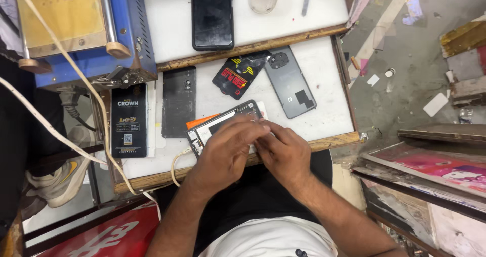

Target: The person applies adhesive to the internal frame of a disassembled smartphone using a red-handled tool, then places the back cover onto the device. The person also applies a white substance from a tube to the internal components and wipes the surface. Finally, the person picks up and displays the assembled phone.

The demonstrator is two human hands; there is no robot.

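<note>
Best done slowly: left hand (223,153) pinning the opened phone (223,125) flat, fingers spread and pressing on its exposed inside, right hand (286,153) at 3 o'clock of it, fingers curled onto the phone's lower edge, grip unclear. Lying tilted near the counter (329,100) front edge, dark-framed, white and black parts showing, cable (177,161) trailing at 8 o'clock.

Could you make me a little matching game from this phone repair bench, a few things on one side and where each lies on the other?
Things:
1. opened phone
2. blue machine
3. grey back cover
4. black phone

Places:
A. top left corner
B. face down, right of the red-and-black card
C. under both hands
D. upper board, top centre

Pairs: 1-C, 2-A, 3-B, 4-D
</note>
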